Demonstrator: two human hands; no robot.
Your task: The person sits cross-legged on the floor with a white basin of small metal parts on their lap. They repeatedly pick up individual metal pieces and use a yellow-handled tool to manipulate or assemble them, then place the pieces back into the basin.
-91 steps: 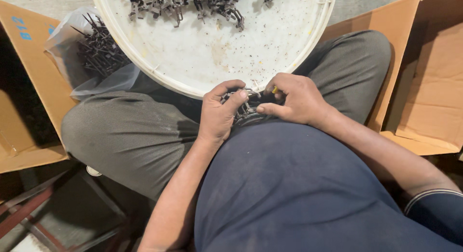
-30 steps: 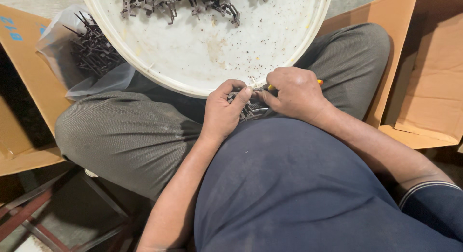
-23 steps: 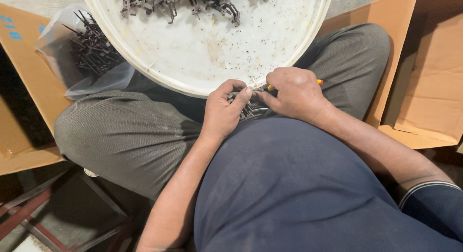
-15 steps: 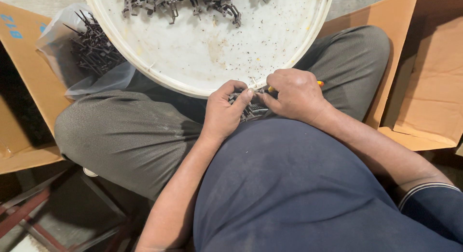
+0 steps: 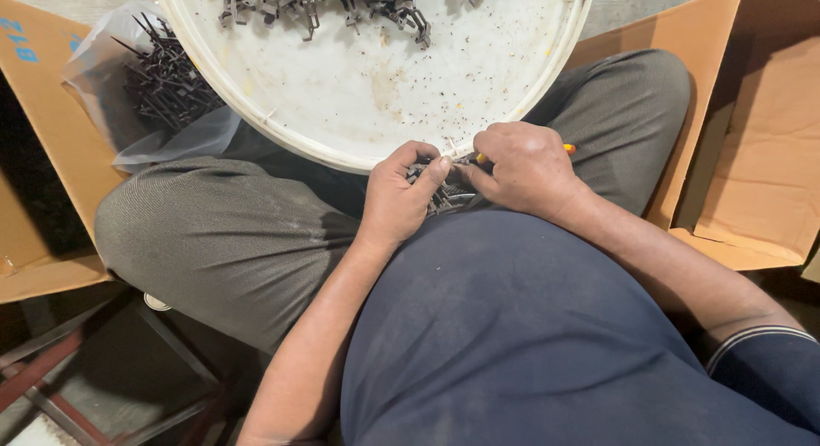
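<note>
My left hand (image 5: 398, 194) and my right hand (image 5: 521, 168) meet in my lap, just below the near rim of a wide white round tray (image 5: 376, 96). Between the fingers of both hands sits a cluster of small dark metal parts (image 5: 442, 194), partly hidden by my thumbs. My right hand also grips a thin tool with a yellow-orange handle (image 5: 568, 148), whose end pokes out past my knuckles. More dark metal parts (image 5: 325, 2) lie in a heap at the far side of the tray.
A clear plastic bag of thin dark metal pieces (image 5: 166, 87) rests at the left beside my knee. Open cardboard boxes stand at the left (image 5: 43, 155) and at the right (image 5: 752, 155). A metal frame (image 5: 51, 378) shows low at the left.
My hands have shifted slightly toward the tray rim and kept working the same cluster of parts. The view has drifted a little; nothing was let go.
</note>
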